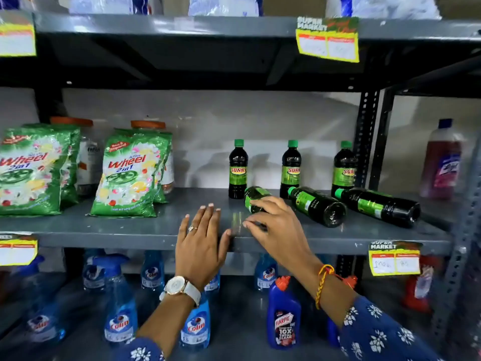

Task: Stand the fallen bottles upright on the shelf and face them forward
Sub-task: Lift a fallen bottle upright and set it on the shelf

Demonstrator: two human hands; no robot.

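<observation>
While my left hand (200,241) lies flat, fingers together, steadying on the shelf (109,230), my right hand (273,222) curls loosely over the nearest fallen bottle (253,196) — two more lie beyond.

Three bottles (290,168) stand at the shelf's (130,230) back right, three fallen bottles (317,205) before them, pouches (130,173) left.

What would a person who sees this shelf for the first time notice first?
Probably the three dark bottles lying on their sides at the right of the middle shelf, in front of three upright ones with green caps. The right hand reaches onto the nearest fallen bottle, while the left hand lies flat on the shelf edge. The green Wheel bags at left also draw the eye.
</observation>
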